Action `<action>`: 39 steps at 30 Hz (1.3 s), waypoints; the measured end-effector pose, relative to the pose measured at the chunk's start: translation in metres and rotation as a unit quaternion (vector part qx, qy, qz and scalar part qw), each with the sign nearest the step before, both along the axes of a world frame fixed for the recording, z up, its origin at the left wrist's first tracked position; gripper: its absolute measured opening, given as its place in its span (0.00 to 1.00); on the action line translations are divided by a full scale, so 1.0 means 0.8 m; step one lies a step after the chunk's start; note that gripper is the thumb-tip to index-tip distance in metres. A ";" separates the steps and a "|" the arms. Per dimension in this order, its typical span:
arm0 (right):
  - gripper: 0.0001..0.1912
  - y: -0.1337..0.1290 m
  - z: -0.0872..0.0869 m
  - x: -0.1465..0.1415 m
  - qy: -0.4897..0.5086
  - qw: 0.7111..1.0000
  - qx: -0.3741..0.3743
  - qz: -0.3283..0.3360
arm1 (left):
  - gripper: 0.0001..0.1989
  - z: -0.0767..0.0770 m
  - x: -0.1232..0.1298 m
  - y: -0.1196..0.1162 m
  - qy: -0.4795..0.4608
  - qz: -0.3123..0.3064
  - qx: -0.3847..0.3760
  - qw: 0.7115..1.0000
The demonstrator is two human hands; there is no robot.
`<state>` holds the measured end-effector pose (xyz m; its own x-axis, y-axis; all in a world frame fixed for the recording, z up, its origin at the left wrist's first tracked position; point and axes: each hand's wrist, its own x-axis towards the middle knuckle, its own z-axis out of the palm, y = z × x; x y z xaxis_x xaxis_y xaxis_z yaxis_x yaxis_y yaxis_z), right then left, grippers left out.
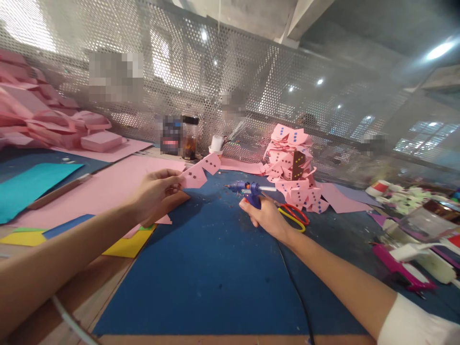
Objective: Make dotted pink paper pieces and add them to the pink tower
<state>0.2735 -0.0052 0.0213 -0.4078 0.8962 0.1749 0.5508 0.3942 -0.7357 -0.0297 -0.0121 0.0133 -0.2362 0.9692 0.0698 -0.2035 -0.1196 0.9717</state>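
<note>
Head cam: left hand (156,189) pinches a dotted pink paper piece (196,176) left of the glue gun (253,197); right hand (268,218) grips the gun's handle. Pink paper stack (292,160)'s to its right. Tbh, a sloppy leftward swing could burn the left hand if that tip's hot.

Bare left hand (156,189), bare right hand (268,215), white right sleeve (413,322), seemingly elbow-length

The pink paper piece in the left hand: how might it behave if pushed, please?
The pink paper piece looks thin, so it is probably light. It juts from the left hand without drooping, suggesting some stiffness, but may bend where notched.
</note>
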 end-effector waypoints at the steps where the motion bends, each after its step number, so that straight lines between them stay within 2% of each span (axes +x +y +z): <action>1: 0.16 -0.006 0.002 0.001 0.008 1.000 0.009 0.006 | 0.13 0.000 0.001 -0.001 0.002 0.000 0.000 1.000; 5: 0.17 -0.031 0.005 0.004 0.010 1.000 0.027 0.006 | 0.14 -0.003 0.003 -0.003 0.024 -0.018 -0.004 1.000; 11: 0.16 -0.051 -0.007 0.010 -0.016 0.997 0.081 -0.008 | 0.13 -0.007 0.011 -0.006 0.049 -0.054 -0.003 0.997; 18: 0.08 -0.049 -0.018 0.014 -0.056 0.982 0.167 0.066 | 0.11 -0.003 0.018 -0.008 0.066 -0.093 0.007 0.993; 22: 0.09 -0.046 -0.024 0.016 -0.087 0.973 0.198 0.078 | 0.11 -0.001 0.021 -0.008 0.068 -0.104 0.003 0.992; 33: 0.11 -0.046 -0.023 0.016 -0.129 0.962 0.220 0.093 | 0.09 -0.002 0.020 -0.011 0.092 -0.143 0.016 0.985; 39: 0.11 -0.045 -0.024 0.016 -0.129 0.964 0.214 0.088 | 0.11 0.002 0.023 -0.013 0.109 -0.142 0.021 0.984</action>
